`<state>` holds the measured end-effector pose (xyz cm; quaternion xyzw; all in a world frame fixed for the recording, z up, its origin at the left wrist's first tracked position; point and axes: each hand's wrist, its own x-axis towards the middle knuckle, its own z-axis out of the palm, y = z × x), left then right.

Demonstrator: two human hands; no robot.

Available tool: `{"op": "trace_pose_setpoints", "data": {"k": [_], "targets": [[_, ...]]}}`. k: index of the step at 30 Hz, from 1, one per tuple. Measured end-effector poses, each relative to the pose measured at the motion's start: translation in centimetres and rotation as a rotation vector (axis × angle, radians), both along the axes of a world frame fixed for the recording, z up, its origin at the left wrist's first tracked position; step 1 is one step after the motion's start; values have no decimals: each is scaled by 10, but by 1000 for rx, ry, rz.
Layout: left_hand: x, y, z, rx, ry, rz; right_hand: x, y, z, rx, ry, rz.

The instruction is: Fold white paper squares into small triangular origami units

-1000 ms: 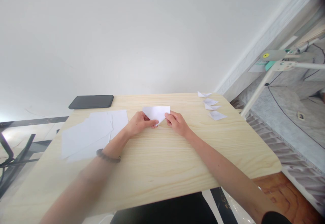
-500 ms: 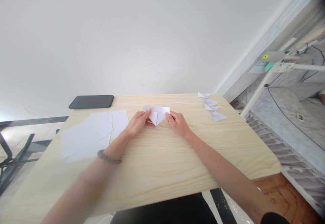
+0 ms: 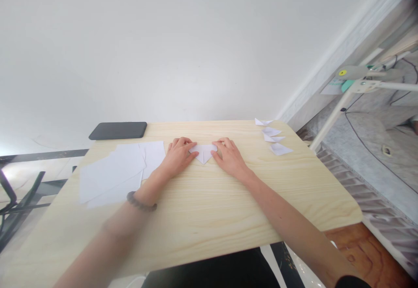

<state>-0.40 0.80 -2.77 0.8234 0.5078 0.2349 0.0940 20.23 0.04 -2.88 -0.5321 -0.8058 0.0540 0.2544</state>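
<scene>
A small folded paper (image 3: 204,154) lies on the table between my hands, its point towards me and a crease down its middle. My left hand (image 3: 178,155) grips its left corner between thumb and fingers. At the opposite corner, my right hand (image 3: 229,157) pinches the paper the same way. Both hands rest low on the tabletop, and the fingertips cover the paper's two ends.
Loose white sheets (image 3: 112,170) overlap on the left of the wooden table (image 3: 209,218). A black phone-like slab (image 3: 118,130) lies behind them. Several folded paper pieces (image 3: 281,149) line the far right. A white metal frame (image 3: 336,113) stands beyond the right edge.
The paper has come down flat on the table, with both side parts now folded to a point. My hands have shifted their grip to its two corners.
</scene>
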Motion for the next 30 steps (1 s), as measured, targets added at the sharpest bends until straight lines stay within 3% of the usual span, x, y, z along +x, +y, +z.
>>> {"op": "trace_pose_setpoints", "data": {"k": [20, 30], "targets": [[0, 0, 11, 22, -105, -80, -5, -5, 10, 47, 21, 110], [-4, 6, 4, 16, -55, -157, -5, 0, 6, 49, 54, 228]]}}
